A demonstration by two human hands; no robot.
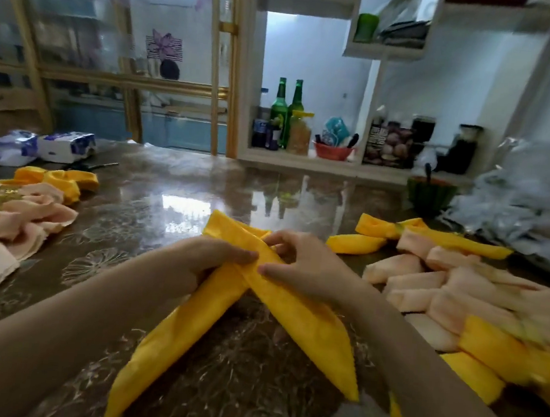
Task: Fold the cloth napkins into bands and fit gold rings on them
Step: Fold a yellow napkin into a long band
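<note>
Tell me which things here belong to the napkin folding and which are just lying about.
Job in hand: yellow napkin, gripped by left hand and right hand; folded napkins piled at right; loose peach napkins at left.
Lying about: green bottles, red bowl, tissue packs, plastic bags.

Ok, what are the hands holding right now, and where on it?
The left hand and right hand both pinch the yellow napkin where its two tails cross.
</note>
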